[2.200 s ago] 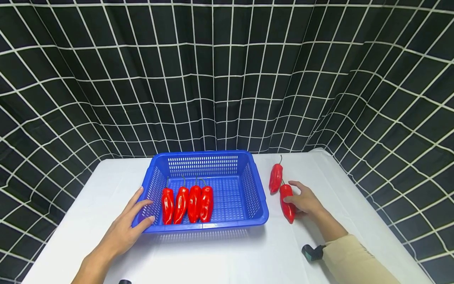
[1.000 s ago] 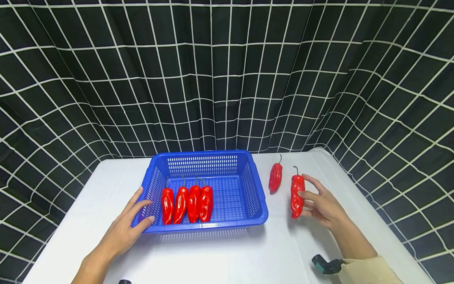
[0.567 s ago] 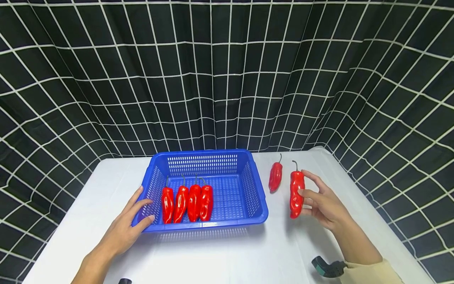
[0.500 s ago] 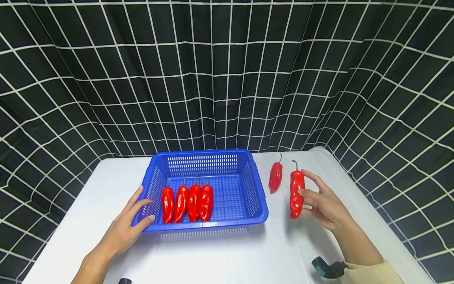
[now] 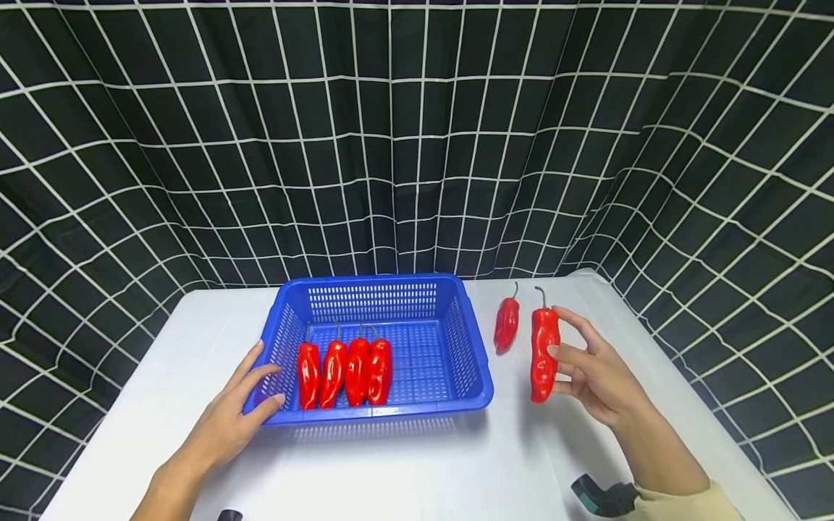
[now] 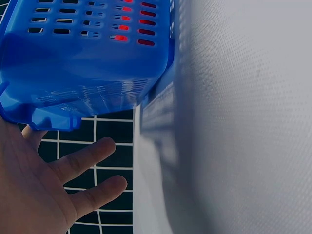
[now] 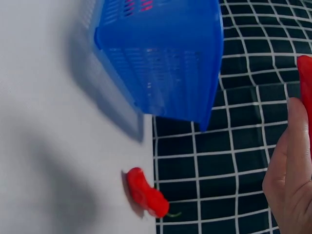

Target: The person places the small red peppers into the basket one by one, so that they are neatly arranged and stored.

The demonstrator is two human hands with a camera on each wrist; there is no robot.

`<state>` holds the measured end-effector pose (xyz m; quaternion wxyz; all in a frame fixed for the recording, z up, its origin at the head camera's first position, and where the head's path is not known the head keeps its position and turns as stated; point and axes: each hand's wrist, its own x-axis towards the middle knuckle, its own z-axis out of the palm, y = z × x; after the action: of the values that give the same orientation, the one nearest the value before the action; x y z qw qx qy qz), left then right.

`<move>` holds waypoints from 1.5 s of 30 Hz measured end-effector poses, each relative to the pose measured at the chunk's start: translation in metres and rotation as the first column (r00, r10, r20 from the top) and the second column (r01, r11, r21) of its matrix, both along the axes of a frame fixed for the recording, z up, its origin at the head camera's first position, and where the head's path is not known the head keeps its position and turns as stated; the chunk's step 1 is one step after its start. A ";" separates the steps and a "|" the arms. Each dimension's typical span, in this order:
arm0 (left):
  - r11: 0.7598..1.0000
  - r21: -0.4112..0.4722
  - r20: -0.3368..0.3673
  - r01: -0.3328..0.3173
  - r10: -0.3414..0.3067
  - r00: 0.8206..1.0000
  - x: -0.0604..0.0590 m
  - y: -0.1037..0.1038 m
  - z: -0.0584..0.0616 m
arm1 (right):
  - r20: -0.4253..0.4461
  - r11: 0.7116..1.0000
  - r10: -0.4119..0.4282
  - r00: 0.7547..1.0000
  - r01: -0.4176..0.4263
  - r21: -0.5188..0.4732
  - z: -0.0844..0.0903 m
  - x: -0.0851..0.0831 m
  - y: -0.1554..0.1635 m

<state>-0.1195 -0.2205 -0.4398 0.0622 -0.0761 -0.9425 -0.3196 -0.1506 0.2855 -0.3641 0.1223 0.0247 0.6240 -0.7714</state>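
Observation:
My right hand (image 5: 602, 376) holds a red pepper (image 5: 544, 354) upright above the table, pinched between thumb and fingers, its stem pointing up. In the right wrist view the pepper (image 7: 305, 80) shows only partly at the right edge. Another red pepper (image 5: 507, 324) lies on the table, between the held one and the blue plastic basket (image 5: 374, 414). Inside the basket's left half, several red peppers (image 5: 308, 376) lie side by side, stems toward the back. My left hand (image 5: 224, 427) rests on the basket's left rim with spread, nearly straight fingers; two fingers (image 6: 92, 158) extend below the rim in the left wrist view.
A white cloth covers the table (image 5: 365, 477). Dark curtain (image 5: 404, 145) with a white grid surrounds its back and sides. A small black device (image 5: 602, 498) is attached at the right wrist, close over the table.
My right hand has picked the pepper up off the table, turned it upright and raised it slightly. The left hand and the basket stay in place.

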 end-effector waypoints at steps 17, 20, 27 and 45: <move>1.000 -0.004 -0.012 0.001 -0.001 1.000 0.000 0.000 0.000 | -0.113 1.000 0.015 0.993 -0.016 -0.003 0.021 0.014 -0.023; 1.000 -0.006 -0.010 0.002 -0.002 1.000 0.000 0.000 0.000 | -0.136 1.000 0.027 0.990 -0.027 -0.003 0.023 0.014 -0.026; 1.000 -0.012 -0.006 -0.005 0.005 1.000 0.000 0.000 0.000 | -0.154 0.997 0.067 0.986 -0.070 -0.016 0.026 0.009 -0.037; 1.000 -0.008 -0.010 -0.002 0.002 1.000 0.001 0.001 0.000 | -0.088 0.996 0.092 0.992 -0.091 0.012 0.017 -0.014 -0.083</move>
<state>-0.1189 -0.2199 -0.4394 0.0670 -0.0771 -0.9435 -0.3154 -0.1646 0.2027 -0.3472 0.1296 -0.0375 0.6325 -0.7627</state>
